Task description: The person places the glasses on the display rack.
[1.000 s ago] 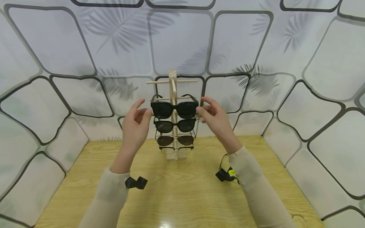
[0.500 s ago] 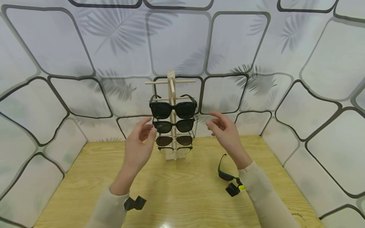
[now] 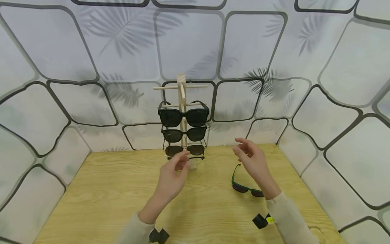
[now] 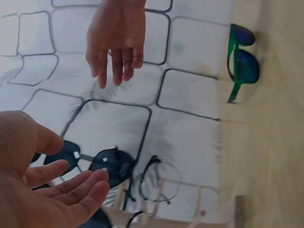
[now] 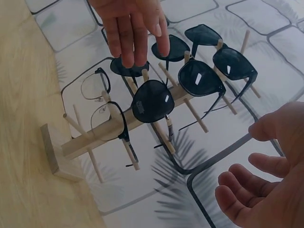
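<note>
Dropping away from top black sunglasses, now left hanging on wooden rack at tabletop's far edge. Left hand and right hand hovering apart, fingers loose, holding nothing. Green sunglasses lying toward right edge, just beside right hand.

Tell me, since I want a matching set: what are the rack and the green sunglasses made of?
The glasses rack looks like pale unfinished wood: matte, with round dowel pegs. The green sunglasses seem to be glossy plastic, judging by the thick shiny frame and dark tinted lenses.
</note>
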Demonstrator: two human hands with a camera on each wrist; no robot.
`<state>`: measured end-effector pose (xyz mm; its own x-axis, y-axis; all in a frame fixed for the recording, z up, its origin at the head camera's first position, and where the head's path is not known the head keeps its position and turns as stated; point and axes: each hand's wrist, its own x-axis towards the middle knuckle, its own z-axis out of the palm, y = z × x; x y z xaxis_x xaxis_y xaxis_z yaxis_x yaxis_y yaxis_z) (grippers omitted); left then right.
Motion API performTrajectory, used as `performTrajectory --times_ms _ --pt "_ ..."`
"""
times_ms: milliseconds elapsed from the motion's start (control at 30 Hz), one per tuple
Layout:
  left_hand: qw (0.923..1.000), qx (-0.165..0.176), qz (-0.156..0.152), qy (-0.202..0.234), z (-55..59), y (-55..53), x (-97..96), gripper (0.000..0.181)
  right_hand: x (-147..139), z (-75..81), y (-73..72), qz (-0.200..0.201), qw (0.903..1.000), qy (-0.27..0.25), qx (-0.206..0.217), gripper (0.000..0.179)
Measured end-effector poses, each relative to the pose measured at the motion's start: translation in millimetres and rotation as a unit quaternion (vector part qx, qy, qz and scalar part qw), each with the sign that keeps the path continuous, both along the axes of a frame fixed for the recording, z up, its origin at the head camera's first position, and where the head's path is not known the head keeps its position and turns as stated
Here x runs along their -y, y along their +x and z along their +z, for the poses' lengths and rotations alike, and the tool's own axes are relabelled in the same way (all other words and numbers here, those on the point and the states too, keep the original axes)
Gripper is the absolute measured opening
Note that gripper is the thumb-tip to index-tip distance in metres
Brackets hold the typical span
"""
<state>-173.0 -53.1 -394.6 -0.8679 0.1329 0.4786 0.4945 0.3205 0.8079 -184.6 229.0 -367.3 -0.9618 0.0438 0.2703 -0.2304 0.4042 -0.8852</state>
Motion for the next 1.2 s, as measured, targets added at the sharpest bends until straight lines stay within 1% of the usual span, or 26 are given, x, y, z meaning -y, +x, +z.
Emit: performTrajectory --times_ms 100,200,367,567,733,900,1100,1200 --pt "0.9997 0.021 -0.015 0.000 -10.9 2.7 -10.2 0.033 -8.6 -12.0 7.0 -0.010 0.9999 0.008 0.003 0.040" --pt "0.9981 0.050 -0.034 0.011 -20.2 4.3 -19.4 0.031 -16.6 -26.1 13.3 -0.021 0.9997 0.009 0.006 0.039" --pt "0.9945 0.081 -0.062 0.024 -38.7 3.6 -36.2 0.027 -30.1 -48.0 23.4 -0.044 0.9988 0.008 0.018 0.038" --pt "0.9893 0.107 -0.100 0.000 -58.8 2.7 -52.4 0.028 -44.3 -63.4 34.6 -0.079 0.9955 0.014 0.051 0.040" --pt "0.9842 0.122 -0.128 -0.012 -70.1 0.9 -63.9 0.032 -57.2 -77.0 40.1 -0.098 0.9919 0.010 0.080 0.043" --pt "0.9810 0.127 -0.143 -0.032 -79.1 -3.7 -75.6 0.038 -67.2 -86.7 45.2 -0.122 0.9875 0.004 0.100 0.044" --pt "0.9740 0.138 -0.175 -0.040 -91.3 -8.6 -90.4 0.047 -76.5 -98.1 51.1 -0.149 0.9828 0.006 0.109 0.042" --pt "0.9717 0.146 -0.182 -0.038 -96.0 -10.2 -98.7 0.049 -79.8 -103.7 54.2 -0.159 0.9813 0.008 0.108 0.041"
